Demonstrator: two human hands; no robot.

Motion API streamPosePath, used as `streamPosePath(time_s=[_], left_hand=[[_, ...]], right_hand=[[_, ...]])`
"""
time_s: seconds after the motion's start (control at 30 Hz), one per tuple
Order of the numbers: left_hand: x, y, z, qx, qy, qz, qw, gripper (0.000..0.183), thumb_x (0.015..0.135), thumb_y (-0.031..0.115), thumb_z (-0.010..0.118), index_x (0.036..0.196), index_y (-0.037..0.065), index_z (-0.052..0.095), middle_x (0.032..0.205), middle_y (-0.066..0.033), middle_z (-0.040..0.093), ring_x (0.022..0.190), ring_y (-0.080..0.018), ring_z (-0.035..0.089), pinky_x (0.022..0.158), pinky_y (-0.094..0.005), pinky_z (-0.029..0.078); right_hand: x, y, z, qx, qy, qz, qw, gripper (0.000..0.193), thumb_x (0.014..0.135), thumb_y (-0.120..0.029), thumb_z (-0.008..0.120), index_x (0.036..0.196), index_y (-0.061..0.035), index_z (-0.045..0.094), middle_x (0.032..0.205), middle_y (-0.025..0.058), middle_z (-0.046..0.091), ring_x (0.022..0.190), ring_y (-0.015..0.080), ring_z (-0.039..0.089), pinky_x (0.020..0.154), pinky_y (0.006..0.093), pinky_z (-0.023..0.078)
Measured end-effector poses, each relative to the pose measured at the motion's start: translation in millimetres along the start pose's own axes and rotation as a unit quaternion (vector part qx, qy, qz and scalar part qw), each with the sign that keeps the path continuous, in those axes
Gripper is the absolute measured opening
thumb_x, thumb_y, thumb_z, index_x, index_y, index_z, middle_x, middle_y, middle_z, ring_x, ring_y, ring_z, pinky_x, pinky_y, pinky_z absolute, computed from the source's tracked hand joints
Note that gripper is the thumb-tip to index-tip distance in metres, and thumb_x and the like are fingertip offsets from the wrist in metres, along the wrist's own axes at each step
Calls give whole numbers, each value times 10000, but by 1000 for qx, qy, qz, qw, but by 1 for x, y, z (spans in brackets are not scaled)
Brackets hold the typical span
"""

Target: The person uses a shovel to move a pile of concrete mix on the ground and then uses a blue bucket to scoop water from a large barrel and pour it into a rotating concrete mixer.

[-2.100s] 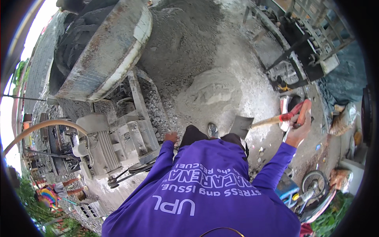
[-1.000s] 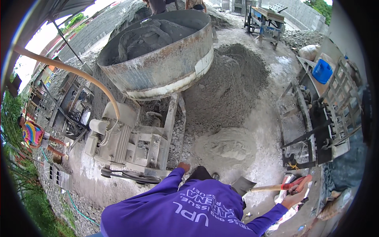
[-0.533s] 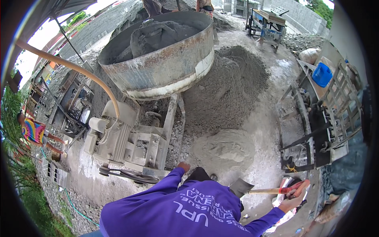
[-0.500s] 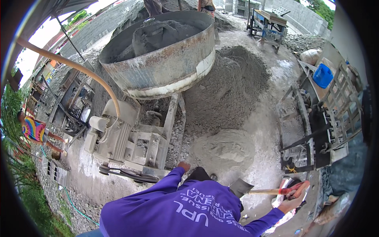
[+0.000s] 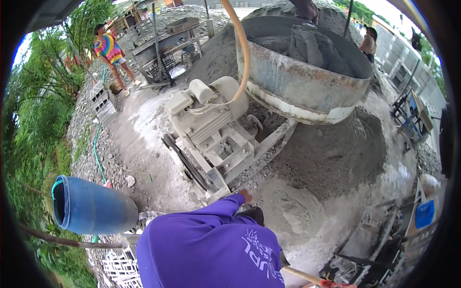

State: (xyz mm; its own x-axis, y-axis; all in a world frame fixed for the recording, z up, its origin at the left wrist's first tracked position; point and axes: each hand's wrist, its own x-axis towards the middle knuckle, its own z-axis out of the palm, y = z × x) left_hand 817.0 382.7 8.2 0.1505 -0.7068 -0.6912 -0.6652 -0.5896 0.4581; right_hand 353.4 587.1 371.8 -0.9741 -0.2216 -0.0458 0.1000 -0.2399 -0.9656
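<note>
My purple left sleeve reaches forward, and my left hand [image 5: 246, 196] is beside the lower corner of the dusty metal machine frame [image 5: 218, 185]. Its fingers are too small and blurred to read, and I cannot tell whether it touches the frame. A shovel [image 5: 305, 276] with a wooden shaft and a red grip slants along the lower edge; its blade is mostly hidden behind my body. My right hand is out of view. In front of my left hand lies a low pile of pale grey powder [image 5: 293, 209].
A large round mixing pan [image 5: 307, 81] holds grey mix, with a motor [image 5: 206, 115] and belt wheel beside it. Darker sand [image 5: 336, 153] is heaped below. A blue barrel [image 5: 98, 206] lies tilted at left. Other people [image 5: 113, 50] stand farther off. Metal racks [image 5: 374, 235] are at right.
My view has swung left, so the scene shifts right and the blue barrel appears. My right hand, earlier around the shovel's red grip, has left the picture.
</note>
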Motion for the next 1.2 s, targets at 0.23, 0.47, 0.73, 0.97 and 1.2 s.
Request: streamPosePath(time_s=[0.23, 0.47, 0.73, 0.97, 1.2], left_hand=[[-46, -58, -11, 64, 65, -33, 995, 575, 797, 474, 506, 1006, -40, 657, 1084, -265, 622, 1054, -382, 595, 897, -430, 472], [-56, -42, 0, 67, -2, -15, 998, 564, 797, 466, 515, 1014, -36, 651, 1083, -257, 625, 1046, -388, 597, 883, -462, 475], [-5, -29, 18, 245, -62, 133, 958, 513, 823, 455, 502, 1012, 5, 665, 1061, -250, 631, 1012, -393, 604, 882, -457, 473], [8, -59, 14, 293, -60, 168, 939, 445, 858, 407, 461, 1066, 73, 667, 1047, -248, 631, 1020, -361, 605, 896, -426, 476], [-15, -19, -10, 64, -24, 27, 997, 526, 797, 407, 532, 1029, -51, 645, 1108, -270, 606, 1045, -394, 591, 897, -436, 476]], right_hand=[[-12, -1, 58, -43, -50, -12, 998, 309, 829, -271, 510, 590, -186, 333, 570, -26, 312, 481, 116, 345, 419, 251, 264], [-21, 0, 69, -27, -94, -18, 995, 380, 920, -303, 483, 596, -209, 309, 609, -65, 254, 512, 83, 276, 481, 236, 248], [-7, 14, 60, 18, -82, 12, 996, 399, 866, -330, 541, 576, -200, 300, 581, -49, 271, 491, 90, 310, 463, 236, 261], [14, 38, 47, -38, -99, -33, 994, 342, 926, -357, 427, 640, -185, 354, 610, -27, 289, 499, 106, 328, 452, 256, 289], [0, 35, 81, -1, -130, 23, 991, 276, 894, -316, 497, 676, -169, 412, 618, -23, 364, 521, 104, 389, 457, 256, 331]])
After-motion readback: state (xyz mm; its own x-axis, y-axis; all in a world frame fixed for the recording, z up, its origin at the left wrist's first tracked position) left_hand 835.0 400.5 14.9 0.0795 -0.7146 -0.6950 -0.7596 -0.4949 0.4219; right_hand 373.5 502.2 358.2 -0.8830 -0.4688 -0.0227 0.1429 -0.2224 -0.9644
